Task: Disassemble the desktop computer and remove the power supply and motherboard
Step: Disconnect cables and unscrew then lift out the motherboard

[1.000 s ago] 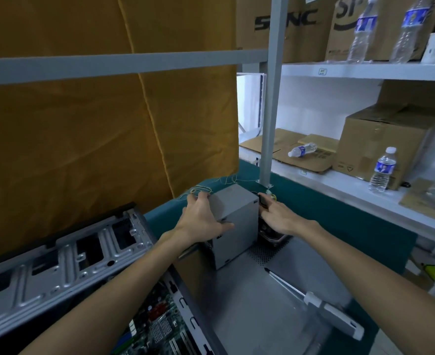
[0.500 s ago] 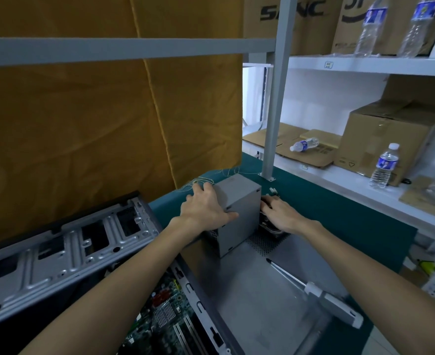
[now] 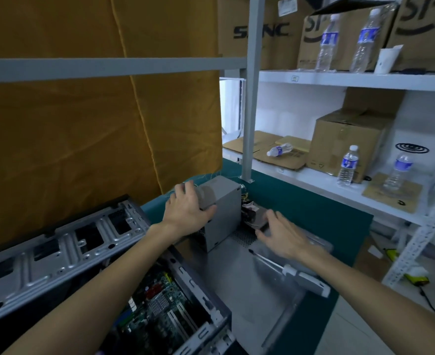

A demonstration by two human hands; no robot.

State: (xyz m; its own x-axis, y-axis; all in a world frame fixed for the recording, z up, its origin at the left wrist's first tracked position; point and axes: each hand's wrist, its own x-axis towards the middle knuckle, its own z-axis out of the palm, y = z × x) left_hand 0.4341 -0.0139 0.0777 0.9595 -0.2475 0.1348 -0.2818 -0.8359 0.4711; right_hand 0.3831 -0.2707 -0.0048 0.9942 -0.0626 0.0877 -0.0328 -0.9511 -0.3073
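The grey power supply (image 3: pixel 222 213) stands upright on the case's loose side panel (image 3: pixel 244 298), which lies on the teal mat. My left hand (image 3: pixel 186 211) grips its upper left corner, thumb on the near face. A dark bundle of its cables (image 3: pixel 248 213) lies at its right side. My right hand (image 3: pixel 280 235) hovers just right of the bundle, fingers spread, blurred and holding nothing. The open computer case (image 3: pixel 57 252) lies at lower left with the green motherboard (image 3: pixel 160 306) inside it.
A white-handled screwdriver (image 3: pixel 301 276) lies on the side panel under my right forearm. A grey rack post (image 3: pixel 249 111) stands just behind the power supply. Yellow cloth hangs to the left. Shelves at right carry cardboard boxes and water bottles (image 3: pixel 348 166).
My right hand has let go of the cable bundle and drawn back toward me, fingers spreading. My left hand stays on the power supply. The camera has tilted slightly.
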